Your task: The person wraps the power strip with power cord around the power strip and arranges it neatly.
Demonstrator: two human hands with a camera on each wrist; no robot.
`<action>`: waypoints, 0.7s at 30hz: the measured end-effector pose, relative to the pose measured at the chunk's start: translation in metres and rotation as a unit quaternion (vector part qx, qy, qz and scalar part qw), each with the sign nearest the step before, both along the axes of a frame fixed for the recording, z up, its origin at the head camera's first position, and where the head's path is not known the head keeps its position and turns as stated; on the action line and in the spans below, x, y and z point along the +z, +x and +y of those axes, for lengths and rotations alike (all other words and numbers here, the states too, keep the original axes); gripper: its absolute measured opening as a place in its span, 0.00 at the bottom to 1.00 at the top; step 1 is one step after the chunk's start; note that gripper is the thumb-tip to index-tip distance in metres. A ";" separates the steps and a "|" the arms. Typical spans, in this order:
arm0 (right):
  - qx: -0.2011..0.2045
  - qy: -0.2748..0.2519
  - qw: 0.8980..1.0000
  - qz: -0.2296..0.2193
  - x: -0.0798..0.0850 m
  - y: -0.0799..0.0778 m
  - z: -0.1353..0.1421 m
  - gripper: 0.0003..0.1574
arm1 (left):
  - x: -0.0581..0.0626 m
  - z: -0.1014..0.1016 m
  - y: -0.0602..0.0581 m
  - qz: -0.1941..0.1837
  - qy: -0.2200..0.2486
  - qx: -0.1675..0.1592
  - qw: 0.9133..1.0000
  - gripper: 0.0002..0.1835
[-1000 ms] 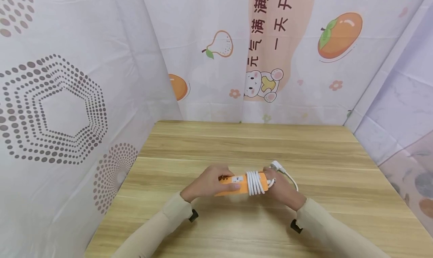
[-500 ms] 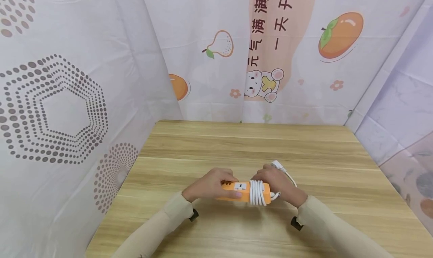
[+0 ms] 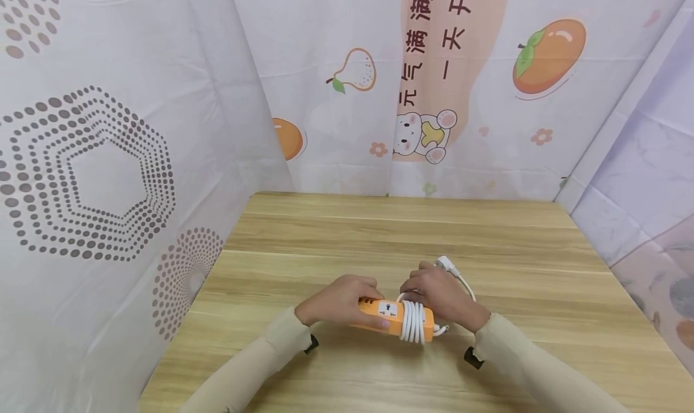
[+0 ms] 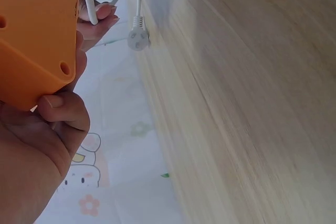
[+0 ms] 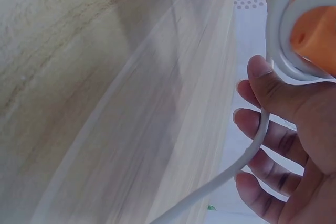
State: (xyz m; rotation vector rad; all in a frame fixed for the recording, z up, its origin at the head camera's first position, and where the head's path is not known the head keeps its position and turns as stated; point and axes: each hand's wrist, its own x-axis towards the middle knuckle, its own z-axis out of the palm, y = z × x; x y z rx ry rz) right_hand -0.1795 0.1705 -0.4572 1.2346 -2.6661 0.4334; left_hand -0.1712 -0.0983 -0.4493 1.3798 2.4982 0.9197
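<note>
An orange power strip (image 3: 396, 326) is held above the table, with several turns of its white cord (image 3: 413, 322) wound round its right end. My left hand (image 3: 344, 301) grips the strip's left end, thumb along the front side; in the left wrist view its fingers curl round the orange casing (image 4: 39, 30). Beside the wound turns, my right hand (image 3: 441, 292) pinches the cord between thumb and fingers, as the right wrist view shows the cord (image 5: 223, 177) running through the fingers. The white plug (image 3: 446, 264) lies on the table beyond the right hand.
A wood-grain table (image 3: 303, 232) lies under both hands. Printed curtains stand behind it (image 3: 336, 136) and along the left side, with another pale sheet (image 3: 640, 178) at the right. A dark band (image 3: 473, 357) shows under each sleeve cuff.
The power strip has moved toward the body and tilted down at its right end. My right hand has shifted from the strip's end to the cord behind it. The plug has stayed put.
</note>
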 end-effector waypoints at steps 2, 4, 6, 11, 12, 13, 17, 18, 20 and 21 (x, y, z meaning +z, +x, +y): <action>0.003 -0.006 1.000 0.003 -0.001 0.000 -0.001 0.03 | 0.001 0.000 0.001 0.002 -0.004 -0.004 1.000 0.21; 0.007 -0.014 1.000 0.003 -0.001 0.000 -0.002 0.02 | 0.001 0.000 0.001 -0.001 -0.004 -0.010 1.000 0.22; 0.013 -0.020 1.000 0.004 0.000 0.001 -0.003 0.02 | 0.001 0.000 0.002 -0.007 -0.004 -0.015 1.000 0.22; 0.008 -0.019 1.000 0.017 0.004 0.000 -0.008 0.05 | -0.001 0.000 0.001 0.013 -0.012 -0.022 1.000 0.22; 0.002 -0.016 1.000 0.020 0.005 0.000 -0.008 0.06 | -0.001 0.000 0.001 0.022 -0.016 -0.021 0.999 0.22; -0.004 -0.014 1.000 0.022 0.006 0.000 -0.009 0.07 | -0.002 0.001 0.001 0.036 -0.021 -0.020 0.999 0.23; -0.019 -0.011 1.000 0.019 0.008 -0.001 -0.012 0.09 | -0.004 0.004 0.003 0.102 -0.048 -0.008 0.994 0.24; -0.021 -0.012 1.000 0.017 0.009 0.000 -0.012 0.09 | -0.004 0.004 0.004 0.117 -0.055 -0.005 0.992 0.25; -0.019 -0.018 1.000 0.015 0.009 0.001 -0.014 0.09 | -0.005 0.005 0.005 0.139 -0.069 0.006 0.988 0.26; -0.018 -0.019 1.000 0.016 0.009 0.001 -0.015 0.09 | -0.006 0.006 0.006 0.144 -0.074 0.011 0.987 0.27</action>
